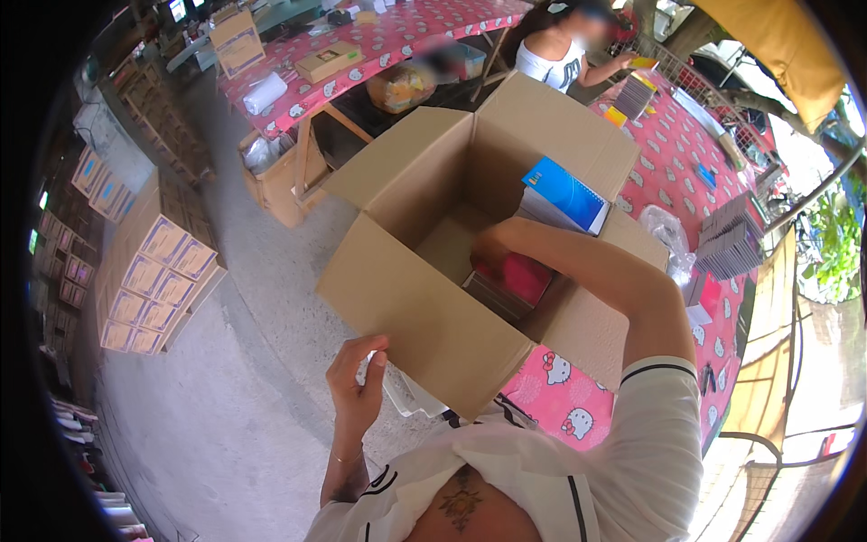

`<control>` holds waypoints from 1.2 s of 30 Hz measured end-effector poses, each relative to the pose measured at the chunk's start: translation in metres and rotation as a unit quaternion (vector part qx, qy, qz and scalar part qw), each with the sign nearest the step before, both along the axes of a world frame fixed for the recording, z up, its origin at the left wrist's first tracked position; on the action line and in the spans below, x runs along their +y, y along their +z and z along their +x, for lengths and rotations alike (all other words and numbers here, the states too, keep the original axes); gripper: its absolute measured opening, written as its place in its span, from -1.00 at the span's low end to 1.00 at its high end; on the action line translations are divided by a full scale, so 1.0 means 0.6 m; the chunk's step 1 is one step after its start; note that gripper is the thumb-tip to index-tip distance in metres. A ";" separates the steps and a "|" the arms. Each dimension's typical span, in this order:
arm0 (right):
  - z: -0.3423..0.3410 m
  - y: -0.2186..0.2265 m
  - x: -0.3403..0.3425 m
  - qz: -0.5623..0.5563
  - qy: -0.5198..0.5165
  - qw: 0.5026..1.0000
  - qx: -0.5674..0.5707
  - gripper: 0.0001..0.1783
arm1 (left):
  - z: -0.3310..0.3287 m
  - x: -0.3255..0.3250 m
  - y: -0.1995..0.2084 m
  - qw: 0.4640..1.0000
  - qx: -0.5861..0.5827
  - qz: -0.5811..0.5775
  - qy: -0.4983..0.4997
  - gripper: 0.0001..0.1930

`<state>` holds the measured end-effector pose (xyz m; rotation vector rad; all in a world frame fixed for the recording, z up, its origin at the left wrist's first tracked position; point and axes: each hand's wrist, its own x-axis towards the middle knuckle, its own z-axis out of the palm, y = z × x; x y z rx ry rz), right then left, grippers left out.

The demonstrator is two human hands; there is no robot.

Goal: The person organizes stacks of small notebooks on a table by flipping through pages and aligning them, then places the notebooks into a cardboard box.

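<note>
A large open cardboard box [424, 316] stands before me with its flaps spread outward. My right hand [492, 253] reaches down inside it, at a stack of notebooks or booklets with a pink-red cover [526, 278]. Shadow and the hand itself hide most of those fingers, so their grip does not show. Outside the box, my left hand [358, 372] is at the near flap, fingers bent and thumb apart, holding nothing I can see. A stack of spiral-bound notebooks with a blue cover [566, 194] lies at the box's far right corner, beyond my right forearm.
A pink patterned table [637, 181] runs along the right, bearing stacked notebooks [730, 237] and a clear plastic bag [666, 237]. Another person [553, 59] handles a yellow item there. Stacked cartons [158, 271] stand at left; another pink table [397, 45] is behind.
</note>
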<state>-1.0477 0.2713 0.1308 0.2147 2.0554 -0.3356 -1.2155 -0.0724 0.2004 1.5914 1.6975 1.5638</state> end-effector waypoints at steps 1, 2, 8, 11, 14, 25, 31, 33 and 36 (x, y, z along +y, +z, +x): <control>0.008 0.001 0.001 -0.002 -0.012 1.000 0.013 -0.01 | -0.007 0.000 -0.004 1.000 -0.006 -0.006 0.015 -0.86; 0.019 0.002 0.001 -0.003 -0.025 0.999 0.025 0.00 | -0.010 0.000 -0.008 1.000 -0.019 -0.009 0.017 -0.86; 0.029 0.042 -0.002 -0.047 -0.087 0.995 0.025 0.11 | -0.006 0.016 0.003 0.999 -0.031 -0.019 0.027 -0.87; 0.018 0.039 0.002 -0.056 -0.055 0.997 -0.015 0.12 | -0.001 0.025 0.011 0.999 0.003 -0.013 0.030 -0.87; 0.014 0.036 0.004 -0.045 -0.042 0.998 -0.019 0.09 | 0.002 0.026 0.013 0.999 0.003 -0.026 0.026 -0.87; 0.011 0.006 0.014 -0.026 0.012 0.999 -0.030 0.03 | 0.005 0.031 0.003 0.998 0.013 -0.065 0.006 -0.87; 0.012 0.038 0.003 -0.021 0.002 0.999 -0.046 0.06 | 0.008 0.038 0.007 0.998 0.027 -0.064 0.002 -0.87; 0.012 0.036 0.009 -0.028 0.004 0.998 -0.060 0.08 | 0.012 0.045 0.012 0.997 0.019 -0.069 -0.001 -0.87; 0.012 0.047 0.008 -0.016 -0.021 0.998 -0.052 0.08 | 0.012 0.046 0.011 0.997 0.015 -0.075 0.000 -0.87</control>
